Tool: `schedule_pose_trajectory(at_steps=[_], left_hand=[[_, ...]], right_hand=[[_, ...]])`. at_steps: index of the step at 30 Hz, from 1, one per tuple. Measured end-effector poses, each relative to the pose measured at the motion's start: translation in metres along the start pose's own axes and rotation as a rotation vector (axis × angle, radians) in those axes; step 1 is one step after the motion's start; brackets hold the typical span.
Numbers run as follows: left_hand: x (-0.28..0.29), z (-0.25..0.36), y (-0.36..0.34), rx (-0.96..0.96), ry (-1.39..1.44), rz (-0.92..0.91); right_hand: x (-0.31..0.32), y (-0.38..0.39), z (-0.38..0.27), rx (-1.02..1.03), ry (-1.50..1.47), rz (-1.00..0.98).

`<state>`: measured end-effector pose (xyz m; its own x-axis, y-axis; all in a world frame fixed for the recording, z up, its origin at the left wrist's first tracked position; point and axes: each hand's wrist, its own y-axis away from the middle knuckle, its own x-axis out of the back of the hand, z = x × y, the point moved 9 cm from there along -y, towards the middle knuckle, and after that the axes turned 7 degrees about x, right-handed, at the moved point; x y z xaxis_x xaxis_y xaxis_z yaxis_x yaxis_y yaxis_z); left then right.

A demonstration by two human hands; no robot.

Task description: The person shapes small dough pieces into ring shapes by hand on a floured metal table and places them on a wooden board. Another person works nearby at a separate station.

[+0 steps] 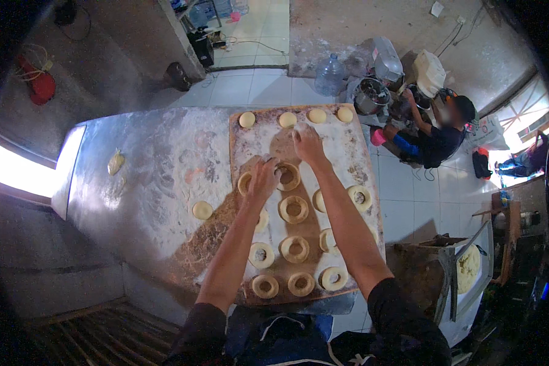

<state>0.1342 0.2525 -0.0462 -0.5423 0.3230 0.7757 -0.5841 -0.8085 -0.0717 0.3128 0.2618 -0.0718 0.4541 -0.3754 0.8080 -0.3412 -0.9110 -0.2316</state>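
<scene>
While left hand (263,178) seemingly touches ring (287,175) — board's far edge (268,110) near.

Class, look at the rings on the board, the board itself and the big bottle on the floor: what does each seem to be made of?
Rings: soft raw dough, pale, matt, floured, it seems.
Board: probably wood, brown where flour is rubbed off.
Bottle: clear bluish plastic, likely, since it is see-through.

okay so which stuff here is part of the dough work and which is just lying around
In use: wooden board, dough rings, round dough pieces, left hand, right hand.
Lying about: water jug, metal pot, red object on the floor.
</scene>
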Motion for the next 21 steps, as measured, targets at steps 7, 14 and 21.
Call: schedule_pose_trajectory(at_steps=[7, 14, 21], left_hand=[[0.082, -0.022, 0.104, 0.113, 0.124, 0.223], [0.176, -0.117, 0.308, 0.426, 0.187, 0.378], [0.218, -0.160, 0.368, 0.455, 0.176, 0.496]], right_hand=[[-0.036, -0.078, 0.007, 0.020, 0.393, 0.177], [-0.027, -0.014, -0.097, 0.109, -0.419, 0.079], [-0.161, 0.146, -0.330, 0.378, -0.668, -0.589]])
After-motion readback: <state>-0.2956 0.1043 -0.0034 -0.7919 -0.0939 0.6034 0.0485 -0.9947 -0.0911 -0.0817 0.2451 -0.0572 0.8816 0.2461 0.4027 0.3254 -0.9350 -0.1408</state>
